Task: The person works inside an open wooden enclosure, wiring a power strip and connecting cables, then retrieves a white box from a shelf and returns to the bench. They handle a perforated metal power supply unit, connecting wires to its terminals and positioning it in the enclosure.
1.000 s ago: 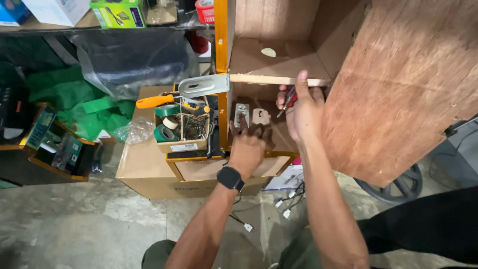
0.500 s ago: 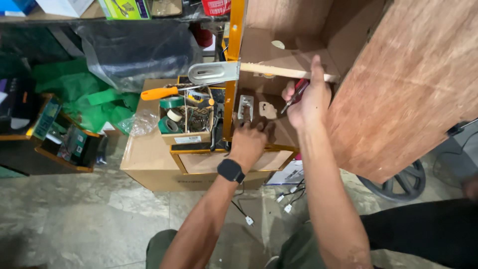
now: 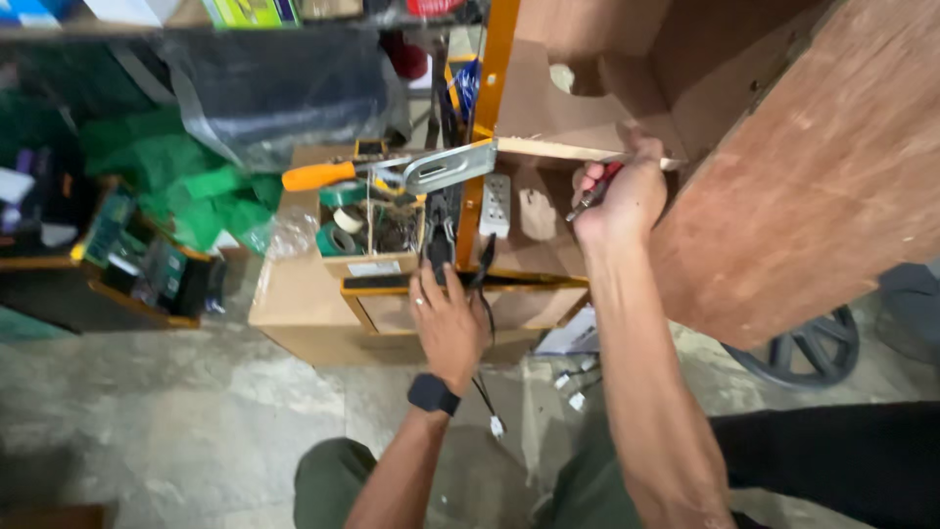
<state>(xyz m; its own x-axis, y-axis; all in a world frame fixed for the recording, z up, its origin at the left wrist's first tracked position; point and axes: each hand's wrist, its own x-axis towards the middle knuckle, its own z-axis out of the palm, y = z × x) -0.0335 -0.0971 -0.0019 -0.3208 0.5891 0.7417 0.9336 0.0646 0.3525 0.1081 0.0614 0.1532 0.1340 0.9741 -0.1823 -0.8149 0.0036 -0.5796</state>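
- The right hand (image 3: 615, 201) is closed around a red-handled tool (image 3: 595, 193), up against a thin wooden strip (image 3: 558, 150); the tool's tip is hidden.
- The left hand (image 3: 448, 318), fingers spread flat, rests on black cables (image 3: 438, 235) at the front of a cardboard box (image 3: 294, 304).
- A white power strip (image 3: 495, 204) stands between the hands.
- An orange-handled tool (image 3: 323, 175) lies across the cluttered box.
- The plywood panel (image 3: 783, 176) is cut off at right.
- The concrete floor (image 3: 147, 411) is stained.

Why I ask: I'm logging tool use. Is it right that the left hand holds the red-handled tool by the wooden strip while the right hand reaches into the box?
Not quite: the hands are swapped. In the head view, the right hand holds the red-handled tool by the wooden strip; the left hand reaches into the box.
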